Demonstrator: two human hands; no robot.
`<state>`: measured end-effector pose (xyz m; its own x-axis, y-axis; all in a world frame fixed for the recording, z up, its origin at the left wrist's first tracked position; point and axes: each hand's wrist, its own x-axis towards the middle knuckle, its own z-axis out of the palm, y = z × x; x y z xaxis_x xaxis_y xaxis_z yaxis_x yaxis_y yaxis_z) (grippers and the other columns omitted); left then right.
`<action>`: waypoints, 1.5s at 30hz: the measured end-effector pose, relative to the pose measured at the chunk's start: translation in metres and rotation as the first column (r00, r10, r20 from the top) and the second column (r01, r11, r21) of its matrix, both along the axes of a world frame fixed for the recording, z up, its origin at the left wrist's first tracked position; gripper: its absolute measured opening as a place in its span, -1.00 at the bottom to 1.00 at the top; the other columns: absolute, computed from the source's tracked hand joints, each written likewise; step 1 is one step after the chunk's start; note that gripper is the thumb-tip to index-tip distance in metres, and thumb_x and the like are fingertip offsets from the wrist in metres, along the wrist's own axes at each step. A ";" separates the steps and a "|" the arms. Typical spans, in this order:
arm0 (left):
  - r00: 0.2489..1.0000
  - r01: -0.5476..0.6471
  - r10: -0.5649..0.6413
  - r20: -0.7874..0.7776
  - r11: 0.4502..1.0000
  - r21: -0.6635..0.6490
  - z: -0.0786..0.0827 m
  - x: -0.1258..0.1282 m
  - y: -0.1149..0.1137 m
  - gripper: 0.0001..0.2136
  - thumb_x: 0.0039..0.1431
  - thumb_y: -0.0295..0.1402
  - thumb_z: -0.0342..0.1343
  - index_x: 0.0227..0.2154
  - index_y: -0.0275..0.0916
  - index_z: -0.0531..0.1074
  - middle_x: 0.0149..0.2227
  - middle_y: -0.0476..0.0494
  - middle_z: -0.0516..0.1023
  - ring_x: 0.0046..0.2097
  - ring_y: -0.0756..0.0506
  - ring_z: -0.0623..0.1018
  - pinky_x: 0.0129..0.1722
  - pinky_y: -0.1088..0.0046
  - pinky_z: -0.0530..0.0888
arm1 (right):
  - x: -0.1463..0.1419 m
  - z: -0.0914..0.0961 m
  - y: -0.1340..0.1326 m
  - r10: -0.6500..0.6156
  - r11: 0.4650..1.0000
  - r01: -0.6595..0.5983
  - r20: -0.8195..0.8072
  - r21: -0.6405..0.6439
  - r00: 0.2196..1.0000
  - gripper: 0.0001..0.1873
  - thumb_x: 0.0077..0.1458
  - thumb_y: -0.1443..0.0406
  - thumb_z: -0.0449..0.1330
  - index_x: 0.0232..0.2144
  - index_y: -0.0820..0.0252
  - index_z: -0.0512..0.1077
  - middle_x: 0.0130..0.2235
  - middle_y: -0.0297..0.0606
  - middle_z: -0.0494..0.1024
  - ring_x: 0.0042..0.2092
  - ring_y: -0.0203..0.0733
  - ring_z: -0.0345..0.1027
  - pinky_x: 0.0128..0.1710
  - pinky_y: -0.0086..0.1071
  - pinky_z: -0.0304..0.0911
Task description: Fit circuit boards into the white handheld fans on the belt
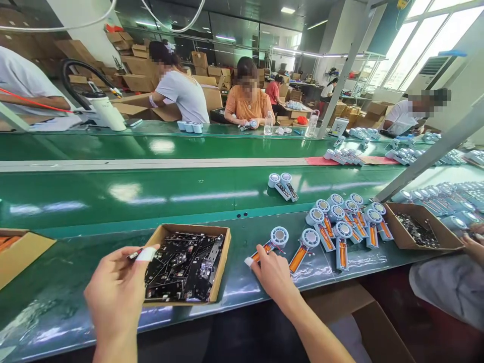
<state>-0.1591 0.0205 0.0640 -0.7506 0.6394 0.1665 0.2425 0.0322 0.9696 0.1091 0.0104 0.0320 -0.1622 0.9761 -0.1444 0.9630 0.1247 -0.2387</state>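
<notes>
My left hand (119,287) is pinched on a small dark circuit board (134,253), with a white cover on the thumb tip. It is beside the left edge of a shallow cardboard box (226,264) full of black circuit boards (181,262). To the right, my right hand (275,275) grips the handle of a light blue handheld fan (280,236), whose round head points away from me. An orange strip shows in the open handle, partly covered by my fingers. Another fan (310,238) lies just right of this hand.
Several more fans (343,230) are grouped on the right of the bench. Beyond them stands a cardboard box (446,247) of small parts, near a co-worker's hand (474,247). Two fans with dark boards (283,190) lie on the green belt (212,186). People sit across it.
</notes>
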 end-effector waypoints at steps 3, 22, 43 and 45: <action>0.982 0.116 -0.139 0.126 0.978 0.174 0.003 0.029 -0.015 -0.72 -0.04 -0.19 0.34 -0.30 -0.14 0.42 -0.41 0.08 0.62 -0.34 -0.07 0.62 -0.21 0.41 0.53 | 0.010 0.000 0.000 0.075 0.996 -0.078 -0.082 -0.035 0.994 -0.68 0.36 0.25 0.09 0.12 0.11 0.41 -0.16 -0.11 0.62 -0.15 0.02 0.58 -0.24 -0.32 0.36; 0.675 0.663 -0.728 -0.117 0.668 -0.338 -0.084 0.144 -0.039 -0.59 0.29 -0.24 -0.18 0.08 -0.16 0.42 0.13 -0.28 0.56 0.14 -0.25 0.55 0.07 0.12 0.51 | 0.038 -0.022 -0.011 0.034 0.974 0.051 -0.362 0.223 0.931 -0.90 0.27 0.37 0.11 -0.23 0.18 0.44 -0.26 -0.19 0.55 -0.25 -0.10 0.44 -0.29 -0.35 0.24; 0.647 0.757 -0.749 0.141 0.609 -0.239 -0.065 0.154 -0.026 -0.73 0.17 -0.14 0.07 -0.44 -0.20 0.54 -0.40 -0.13 0.63 -0.32 -0.17 0.57 -0.28 0.37 0.48 | 0.057 -0.040 -0.037 -0.016 0.999 0.035 -0.844 0.004 0.536 -0.81 0.27 0.22 0.15 -0.26 0.15 0.54 -0.29 -0.23 0.60 -0.28 -0.18 0.47 -0.24 -0.33 0.41; 0.641 0.763 -0.751 0.161 0.601 -0.238 -0.063 0.153 -0.025 -0.72 0.14 -0.12 0.08 -0.46 -0.21 0.55 -0.41 -0.14 0.63 -0.31 -0.18 0.57 -0.24 0.34 0.49 | 0.058 -0.040 -0.040 0.220 0.967 -0.067 -0.663 0.248 0.716 -0.77 0.30 0.38 0.07 -0.18 0.13 0.54 -0.22 -0.18 0.61 -0.20 -0.15 0.47 -0.17 -0.30 0.41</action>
